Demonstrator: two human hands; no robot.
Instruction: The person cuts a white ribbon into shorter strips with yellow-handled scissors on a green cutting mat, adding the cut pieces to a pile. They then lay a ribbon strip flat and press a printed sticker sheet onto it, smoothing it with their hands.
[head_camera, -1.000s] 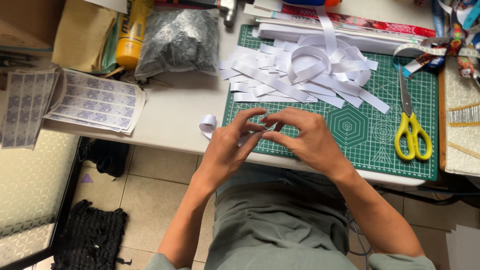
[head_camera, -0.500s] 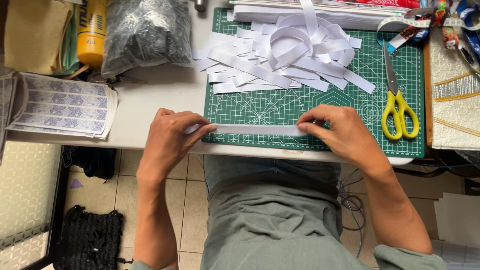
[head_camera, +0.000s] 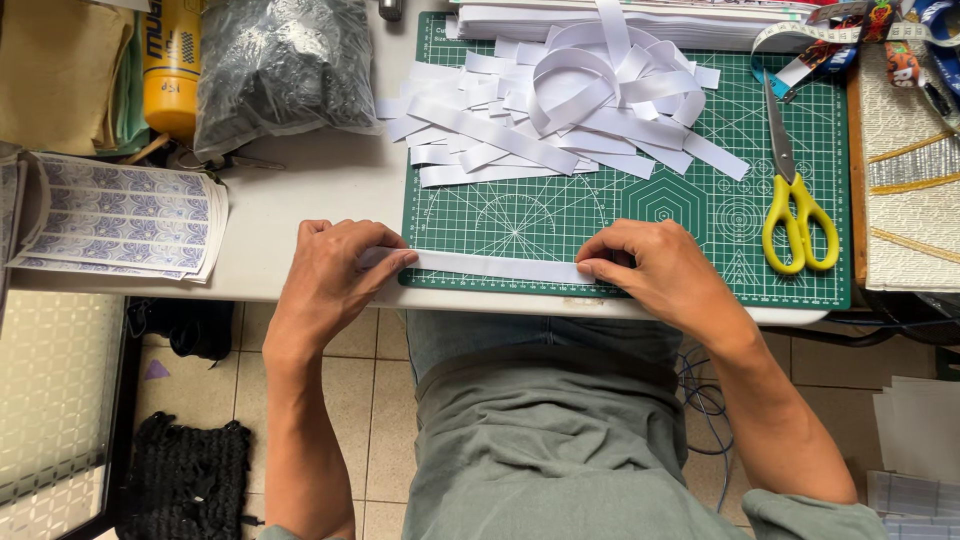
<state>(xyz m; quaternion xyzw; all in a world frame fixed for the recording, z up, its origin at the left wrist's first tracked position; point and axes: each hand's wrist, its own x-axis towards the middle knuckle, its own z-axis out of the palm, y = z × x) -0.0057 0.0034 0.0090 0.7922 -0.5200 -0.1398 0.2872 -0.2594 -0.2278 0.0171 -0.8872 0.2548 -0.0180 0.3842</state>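
Stretching flat along the near edge of the green cutting mat (head_camera: 700, 215), a long white paper strip (head_camera: 495, 266) runs between the two hands. The left hand (head_camera: 335, 280) lies palm down over the strip's left end, where it passes off the mat onto the pale desk (head_camera: 300, 190); its fingers are nearly straight and press the paper down rather than close around it. The right hand (head_camera: 655, 270) covers the right end, fingers curled, with thumb and fingertips pinching the strip against the mat. Only the middle of the strip is bare.

Farther back on the mat, well apart from the hands, sits a loose heap of white paper strips (head_camera: 560, 110), some looped, some flat. Yellow-handled scissors (head_camera: 795, 200) lie shut to the right of the right hand, near it but not touching. Beyond the left hand, at the desk's left edge, rests a stack of blue-patterned sheets (head_camera: 120, 215), and behind it a grey plastic bag (head_camera: 280, 65) and a yellow bottle (head_camera: 172, 70). Nothing lies between the hands and the strip.
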